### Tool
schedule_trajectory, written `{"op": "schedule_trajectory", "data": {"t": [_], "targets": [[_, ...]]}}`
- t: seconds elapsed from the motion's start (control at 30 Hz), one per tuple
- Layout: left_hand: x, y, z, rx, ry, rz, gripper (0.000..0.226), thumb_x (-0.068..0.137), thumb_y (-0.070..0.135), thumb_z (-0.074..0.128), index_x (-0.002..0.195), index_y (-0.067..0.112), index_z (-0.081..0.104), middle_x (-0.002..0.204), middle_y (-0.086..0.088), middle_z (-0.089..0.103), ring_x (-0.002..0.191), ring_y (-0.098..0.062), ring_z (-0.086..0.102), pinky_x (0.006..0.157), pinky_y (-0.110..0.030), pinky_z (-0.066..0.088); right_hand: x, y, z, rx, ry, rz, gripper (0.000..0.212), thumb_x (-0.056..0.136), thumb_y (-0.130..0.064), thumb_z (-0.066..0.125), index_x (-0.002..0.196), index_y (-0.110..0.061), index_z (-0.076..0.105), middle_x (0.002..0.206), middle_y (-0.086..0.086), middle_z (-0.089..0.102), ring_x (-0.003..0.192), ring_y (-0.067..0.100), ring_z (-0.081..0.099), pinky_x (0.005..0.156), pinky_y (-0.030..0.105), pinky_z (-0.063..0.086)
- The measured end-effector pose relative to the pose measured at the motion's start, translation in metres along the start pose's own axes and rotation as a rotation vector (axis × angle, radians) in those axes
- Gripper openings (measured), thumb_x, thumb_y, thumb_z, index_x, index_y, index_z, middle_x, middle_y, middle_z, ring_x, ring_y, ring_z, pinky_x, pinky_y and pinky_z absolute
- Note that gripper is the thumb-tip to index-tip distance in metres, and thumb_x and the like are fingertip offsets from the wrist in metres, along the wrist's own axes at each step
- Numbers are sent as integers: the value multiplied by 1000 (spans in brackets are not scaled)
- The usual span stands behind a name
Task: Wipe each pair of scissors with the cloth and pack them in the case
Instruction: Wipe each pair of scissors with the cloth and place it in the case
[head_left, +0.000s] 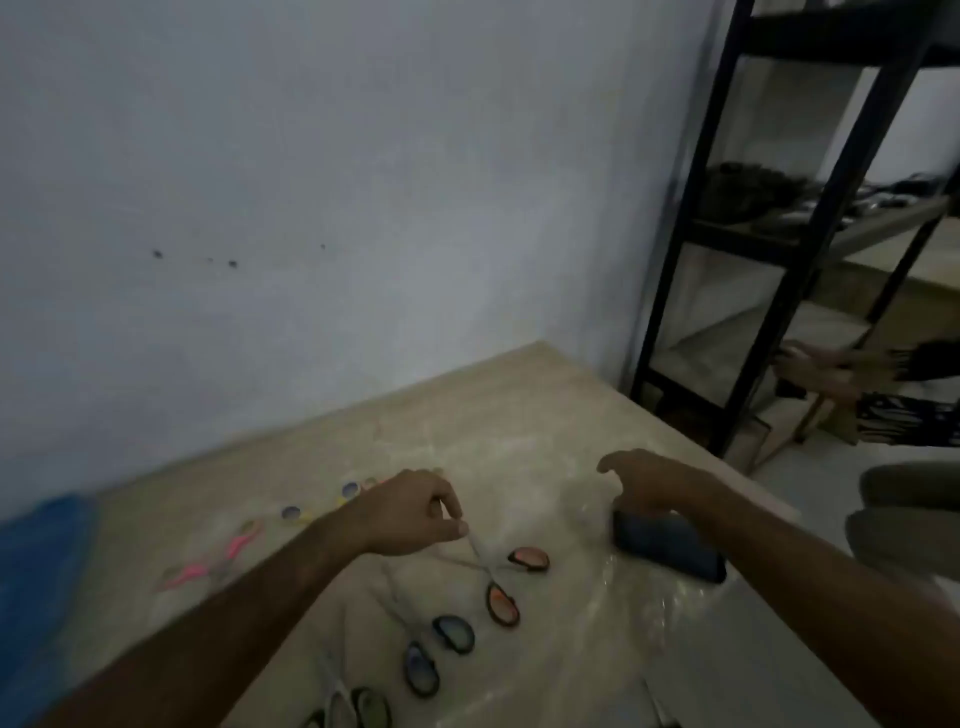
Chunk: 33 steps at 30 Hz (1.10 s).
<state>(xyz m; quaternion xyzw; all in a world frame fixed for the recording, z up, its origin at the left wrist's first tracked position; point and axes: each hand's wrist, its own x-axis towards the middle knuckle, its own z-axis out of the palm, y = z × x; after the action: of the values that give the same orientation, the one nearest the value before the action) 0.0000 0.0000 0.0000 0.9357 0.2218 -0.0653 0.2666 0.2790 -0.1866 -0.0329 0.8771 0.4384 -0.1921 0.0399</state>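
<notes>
Dim room, beige table (519, 415) against grey wall: left hand (415, 512) pinching blade tip of orange-handled scissors (506, 577), right hand (644, 483) loosely curled, seemingly empty, over dark case (670, 545); best lifted by handles, blades closed.

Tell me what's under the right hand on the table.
The right hand rests on the far end of a dark flat case, with crinkled clear plastic beside it. The hand covers that end of the case, and blur hides finer detail.
</notes>
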Motion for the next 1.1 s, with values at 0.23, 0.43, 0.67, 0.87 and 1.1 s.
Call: {"op": "schedule_trajectory", "data": {"t": [0.23,0.43,0.67,0.87,1.1], "targets": [[10,17,109,174,82,-168,55,82,58,69,95,5,67,91,-23,65,84,-34,66,68,-41,53,10,39,60,-27,97,16,23,93,-34,59,104,-14,55,110,11,60,99,31,58,84,37,47],[21,15,139,96,161,-248,67,68,74,70,68,9,53,59,-1,34,48,-15,35,46,-29,29,7,47,74,106,266,-31,38,86,-48,70,101,-15,62,102,7,59,90,25,59,77,37,52],[26,28,136,-133,142,-319,49,73,42,84,55,16,47,45,3,42,42,-12,42,45,-25,30,5,38,89,238,307,-155,44,97,-39,59,136,-22,47,110,5,63,90,22,61,78,37,53],[32,24,142,-232,221,-314,38,65,33,85,75,-2,75,63,-17,70,51,-19,60,49,-29,42,12,35,109,8,494,-136,45,92,-66,45,90,-22,55,100,2,47,92,21,48,84,39,47],[27,18,146,-589,236,-262,16,77,14,86,82,1,79,73,-14,77,55,-18,70,60,-28,61,12,34,119,96,741,-204,37,97,-44,57,72,-18,50,68,-1,50,65,19,49,62,38,47]]}}
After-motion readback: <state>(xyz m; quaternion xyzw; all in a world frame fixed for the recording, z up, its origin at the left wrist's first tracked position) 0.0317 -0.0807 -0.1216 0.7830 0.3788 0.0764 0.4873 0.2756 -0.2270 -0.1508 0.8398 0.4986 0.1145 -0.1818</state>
